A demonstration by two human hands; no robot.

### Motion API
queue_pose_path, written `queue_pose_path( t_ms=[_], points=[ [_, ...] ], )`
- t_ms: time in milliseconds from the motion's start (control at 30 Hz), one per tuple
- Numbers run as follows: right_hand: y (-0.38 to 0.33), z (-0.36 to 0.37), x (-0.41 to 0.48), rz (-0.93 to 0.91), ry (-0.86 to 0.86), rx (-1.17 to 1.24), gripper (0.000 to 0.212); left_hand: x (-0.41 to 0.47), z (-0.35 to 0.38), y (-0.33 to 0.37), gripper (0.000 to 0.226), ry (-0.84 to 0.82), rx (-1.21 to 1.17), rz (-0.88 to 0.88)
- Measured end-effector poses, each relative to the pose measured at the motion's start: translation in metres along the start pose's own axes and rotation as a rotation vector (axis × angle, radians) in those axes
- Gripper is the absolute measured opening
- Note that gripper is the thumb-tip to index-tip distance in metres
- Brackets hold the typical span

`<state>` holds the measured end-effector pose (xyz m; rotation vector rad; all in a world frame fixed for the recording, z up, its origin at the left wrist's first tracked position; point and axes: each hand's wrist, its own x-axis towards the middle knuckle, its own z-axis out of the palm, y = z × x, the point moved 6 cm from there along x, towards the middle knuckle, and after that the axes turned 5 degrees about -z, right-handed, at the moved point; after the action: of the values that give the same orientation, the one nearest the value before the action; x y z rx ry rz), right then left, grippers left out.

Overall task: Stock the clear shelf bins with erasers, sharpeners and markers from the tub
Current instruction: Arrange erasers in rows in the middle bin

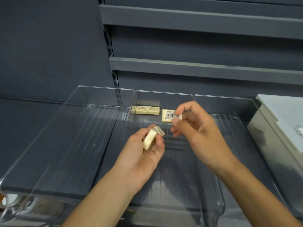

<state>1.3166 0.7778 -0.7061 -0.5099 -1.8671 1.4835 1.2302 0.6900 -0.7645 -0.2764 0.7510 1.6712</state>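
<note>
Hands (144, 154) (198, 128) around cream, barcode-labelled erasers (168, 116)

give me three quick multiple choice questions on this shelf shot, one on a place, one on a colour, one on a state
1. The row of erasers lies:
A) on the top shelf
B) at the back of the middle bin
C) on the floor

2. The erasers are:
A) cream
B) pink
C) blue

3. The right hand:
A) hangs empty
B) pinches a barcoded eraser
C) presses a lid

Answers:
1 B, they line its back wall.
2 A, every one is pale cream.
3 B, thumb and fingers pinch its edge.
</note>
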Motion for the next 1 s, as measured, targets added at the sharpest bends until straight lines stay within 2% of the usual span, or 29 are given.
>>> queue_pose_path(
  t_ms=[133, 333, 433, 567, 667, 800, 900, 1000],
  points=[
    [0.004, -0.003, 0.0, 0.008, 0.005, -0.031, 0.027, 0.004, 0.0, 0.003, 0.011, -0.016, 0.061, 0.022],
    [0.007, 0.0, 0.002, 0.026, 0.027, -0.004, 0.026, 0.005, -0.003, 0.006, 0.012, 0.027, 0.072, 0.015],
    [0.009, 0.002, 0.003, 0.074, 0.024, 0.079, 0.016, 0.004, -0.004, 0.006, 0.012, 0.033, 0.066, -0.005],
    [0.017, 0.002, 0.004, 0.198, -0.007, 0.115, 0.03, 0.001, -0.005, 0.005, 0.011, 0.031, 0.062, -0.027],
    [0.02, 0.002, 0.003, 0.25, -0.027, 0.117, 0.021, 0.002, -0.007, 0.007, 0.013, 0.054, 0.038, -0.022],
    [0.019, 0.001, 0.003, 0.209, -0.051, 0.014, 0.011, 0.002, -0.004, 0.007, 0.013, 0.02, 0.077, -0.019],
    [0.02, 0.0, 0.003, 0.205, -0.075, -0.106, 0.015, 0.004, 0.0, 0.006, 0.017, -0.03, 0.11, -0.031],
    [0.02, -0.001, 0.006, 0.218, -0.059, -0.054, 0.015, 0.007, 0.004, 0.008, 0.017, -0.048, 0.1, -0.017]
  ],
)
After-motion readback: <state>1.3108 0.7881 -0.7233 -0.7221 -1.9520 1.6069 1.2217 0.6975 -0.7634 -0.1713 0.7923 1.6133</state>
